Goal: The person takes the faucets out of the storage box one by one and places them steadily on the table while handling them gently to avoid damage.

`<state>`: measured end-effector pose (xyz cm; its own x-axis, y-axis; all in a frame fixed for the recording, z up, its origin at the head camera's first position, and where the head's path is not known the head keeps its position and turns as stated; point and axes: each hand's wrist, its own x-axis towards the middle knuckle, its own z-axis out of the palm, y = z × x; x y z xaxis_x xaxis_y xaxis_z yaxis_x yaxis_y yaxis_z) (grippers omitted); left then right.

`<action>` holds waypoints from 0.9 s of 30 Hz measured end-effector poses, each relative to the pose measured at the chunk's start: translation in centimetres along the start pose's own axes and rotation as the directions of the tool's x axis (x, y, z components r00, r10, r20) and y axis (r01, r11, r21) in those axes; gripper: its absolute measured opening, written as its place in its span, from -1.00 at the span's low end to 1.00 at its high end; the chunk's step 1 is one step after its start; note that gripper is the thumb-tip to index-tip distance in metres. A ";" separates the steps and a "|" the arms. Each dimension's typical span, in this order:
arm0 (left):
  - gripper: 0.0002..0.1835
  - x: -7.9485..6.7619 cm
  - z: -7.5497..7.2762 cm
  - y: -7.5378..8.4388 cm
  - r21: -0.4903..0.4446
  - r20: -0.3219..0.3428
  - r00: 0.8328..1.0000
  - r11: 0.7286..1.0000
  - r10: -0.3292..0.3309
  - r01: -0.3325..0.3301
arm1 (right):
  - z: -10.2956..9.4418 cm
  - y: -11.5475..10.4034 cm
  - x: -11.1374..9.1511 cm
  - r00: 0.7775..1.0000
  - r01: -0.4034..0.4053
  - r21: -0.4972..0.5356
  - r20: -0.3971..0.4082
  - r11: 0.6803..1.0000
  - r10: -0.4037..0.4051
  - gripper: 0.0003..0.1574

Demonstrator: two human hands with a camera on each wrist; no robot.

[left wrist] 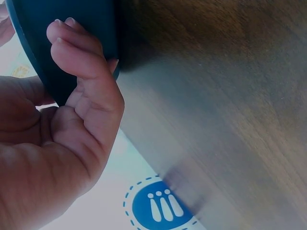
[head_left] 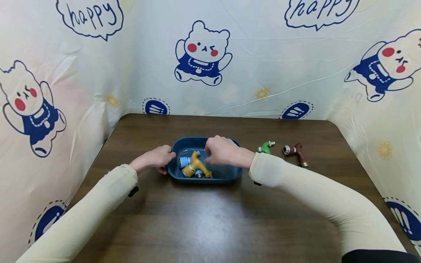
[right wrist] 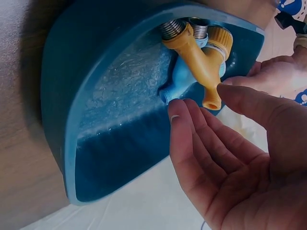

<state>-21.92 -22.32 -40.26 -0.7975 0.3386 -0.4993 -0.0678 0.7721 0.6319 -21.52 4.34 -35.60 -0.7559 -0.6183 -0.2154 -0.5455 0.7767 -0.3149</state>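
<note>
In the head view a dark blue tray stands on the table, with a yellow Y-shaped pipe fitting lying over a light blue one. My left hand grips the tray's left end, its fingers curled against the wall in the left wrist view. Above the tray's right half, my right hand has loosely bent fingers and a thumb held apart from them. From the right wrist, its fingertips appear close to the ends of the yellow fitting and the light blue fitting, with nothing pinched.
To the tray's right on the brown wooden table lie a green fitting and a dark red-brown fitting, both with metal ends. My right sleeve passes just in front of them. A printed curtain surrounds the table.
</note>
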 end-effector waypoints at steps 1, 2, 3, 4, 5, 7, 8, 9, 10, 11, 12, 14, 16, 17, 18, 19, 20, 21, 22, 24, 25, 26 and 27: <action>-0.68 0.3 0.0 -0.3 -0.002 0.002 1.000 1.000 0.002 -0.002 | 0.0 0.0 0.0 1.000 0.002 0.000 0.002 1.000 -0.002 -0.79; -0.67 0.6 -0.1 -0.8 -0.005 0.009 1.000 1.000 0.011 -0.011 | 0.1 -0.1 0.1 1.000 0.006 0.000 0.003 1.000 -0.006 -0.80; -0.67 1.3 -0.2 -1.7 -0.009 0.011 1.000 1.000 0.021 -0.021 | 0.2 -0.2 0.1 1.000 0.009 0.000 0.006 1.000 -0.009 -0.81; -0.67 1.8 -0.2 -2.3 -0.017 0.015 1.000 1.000 0.024 -0.023 | 0.2 -0.2 0.1 1.000 0.011 0.001 0.010 1.000 -0.011 -0.82; -0.67 2.4 -0.3 -3.1 -0.018 0.018 0.999 0.999 0.035 -0.035 | 0.3 -0.3 0.1 1.000 0.014 0.000 0.013 1.000 -0.014 -0.83; -0.67 2.8 -0.3 -3.6 -0.024 0.026 0.999 0.999 0.041 -0.041 | 0.4 -0.3 0.2 1.000 0.018 0.003 0.017 1.000 -0.018 -0.84; -0.66 2.7 -0.3 -3.5 -0.029 0.027 0.999 0.999 0.041 -0.040 | 0.4 -0.3 0.2 1.000 0.020 0.007 0.019 1.000 -0.020 -0.84; -0.68 2.5 -0.3 -3.2 -0.036 0.023 0.999 0.999 0.031 -0.030 | 0.5 -0.4 0.2 1.000 0.019 0.010 0.021 1.000 -0.020 -0.84; -0.67 1.8 -0.2 -2.5 -0.040 0.023 0.999 0.999 0.024 -0.023 | 0.6 -0.4 0.2 1.000 0.019 0.014 0.023 1.000 -0.019 -0.84; -0.67 1.3 -0.2 -1.9 -0.037 0.023 0.999 0.999 0.025 -0.024 | 0.7 -0.4 0.2 1.000 0.020 0.017 0.024 1.000 -0.020 -0.84; -0.66 0.5 -0.2 -1.1 -0.034 0.022 1.000 0.999 0.020 -0.019 | 0.7 -0.4 0.2 0.999 0.020 0.019 0.026 1.000 -0.020 -0.84; -0.66 -0.3 -0.1 -0.4 -0.033 0.017 1.000 0.999 0.026 -0.025 | 1.0 -0.4 0.4 0.999 0.021 0.018 0.033 1.000 -0.022 -0.83; -0.64 -0.7 -0.1 0.0 -0.027 0.013 1.000 0.999 0.018 -0.017 | 1.2 -0.4 0.6 0.999 0.019 0.012 0.037 1.000 -0.020 -0.83; -0.64 -0.7 -0.1 0.1 -0.026 0.018 1.000 1.000 0.016 -0.016 | 1.2 -0.4 0.7 0.999 0.018 0.009 0.039 1.000 -0.018 -0.83; -0.64 -0.7 -0.1 0.1 -0.026 0.023 1.000 1.000 0.015 -0.014 | 1.3 -0.5 0.8 0.999 0.016 0.006 0.042 1.000 -0.016 -0.83; -0.65 -0.5 -0.1 0.1 -0.030 0.026 1.000 1.000 0.009 -0.008 | 1.4 -0.5 0.9 0.999 0.015 0.005 0.045 1.000 -0.015 -0.83; -0.66 -0.4 -0.1 0.1 -0.033 0.027 1.000 0.999 -0.005 0.006 | 1.4 -0.5 0.9 0.999 0.013 0.006 0.048 1.000 -0.014 -0.82; -0.67 -0.3 -0.2 0.2 -0.034 0.027 1.000 0.999 -0.011 0.012 | 1.4 -0.6 1.0 0.999 0.012 0.008 0.050 1.000 -0.012 -0.82; -0.69 -0.2 -0.2 0.2 -0.037 0.030 0.999 0.999 -0.012 0.014 | 1.5 -0.6 1.1 0.999 0.012 0.010 0.053 1.000 -0.013 -0.81; -0.72 -0.2 -0.1 0.2 -0.036 0.023 1.000 0.999 -0.015 0.015 | 1.6 -0.7 1.1 0.998 0.015 0.014 0.056 1.000 -0.016 -0.81; -0.73 -0.1 -0.1 0.2 -0.035 0.017 1.000 0.999 -0.015 0.015 | 1.6 -0.7 1.2 0.998 0.016 0.015 0.056 1.000 -0.017 -0.80; -0.74 -0.1 0.0 0.2 -0.035 0.009 1.000 0.999 -0.015 0.015 | 1.7 -0.7 1.2 0.998 0.016 0.015 0.057 1.000 -0.016 -0.80; -0.75 0.0 0.0 0.1 -0.035 0.003 1.000 0.999 -0.014 0.014 | 1.7 -0.7 1.2 0.998 0.016 0.015 0.060 1.000 -0.016 -0.79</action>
<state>-21.89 -22.20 -40.18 -0.7946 0.3294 -0.5101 -0.1003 0.7573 0.6453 -21.46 2.81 -37.22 -0.7239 -0.6370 -0.2650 -0.5519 0.7651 -0.3316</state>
